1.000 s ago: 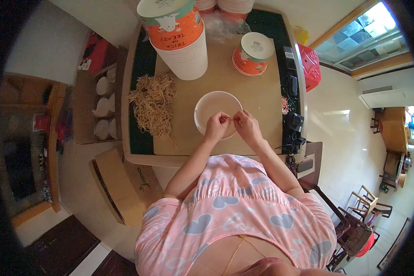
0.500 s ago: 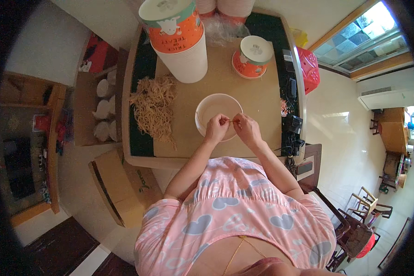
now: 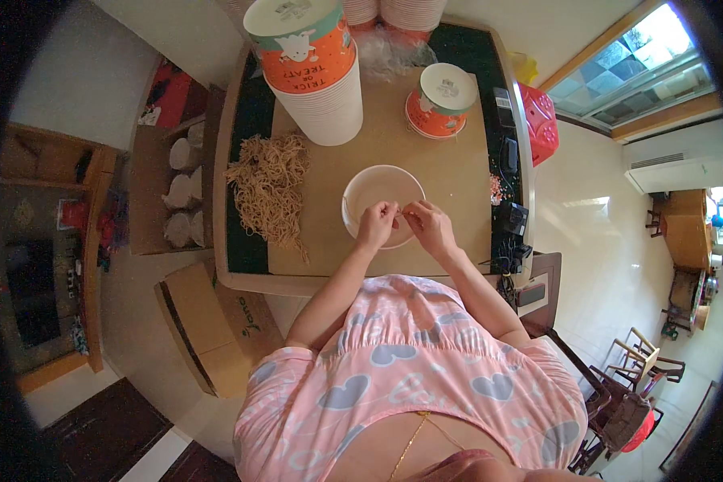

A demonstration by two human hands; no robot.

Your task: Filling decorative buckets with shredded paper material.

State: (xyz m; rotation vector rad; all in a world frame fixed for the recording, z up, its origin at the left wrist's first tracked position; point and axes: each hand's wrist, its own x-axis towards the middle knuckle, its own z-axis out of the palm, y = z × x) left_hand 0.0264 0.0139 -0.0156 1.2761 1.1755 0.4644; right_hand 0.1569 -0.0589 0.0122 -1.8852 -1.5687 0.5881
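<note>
A white paper bucket (image 3: 384, 181) stands in front of me, its open top facing up. Over its near rim, my left hand (image 3: 378, 226) and my right hand (image 3: 430, 226) meet fingertip to fingertip. Both are closed in a pinch on a thin tan cord, mostly hidden by the fingers. A tangled heap of tan cords (image 3: 267, 193) lies to the left of the bucket. Beyond them rises a tall stack of paper buckets (image 3: 321, 100), with an orange and green printed one upside down on top. A similar orange and green bucket (image 3: 442, 104) sits upside down at the far right.
Brown cardboard (image 3: 450, 177) covers the middle of the table. More stacked buckets (image 3: 410, 12) and clear plastic wrap (image 3: 398, 56) are at the back. Black adapters and cables (image 3: 512, 221) line the right edge. A cardboard box (image 3: 217, 321) is on the floor at left, a red stool (image 3: 540, 124) beyond the table.
The fingertips have come closer together, and the strand seen stretched between them before is now mostly covered. My right-hand fingers have shifted slightly left. The bucket has barely moved.
</note>
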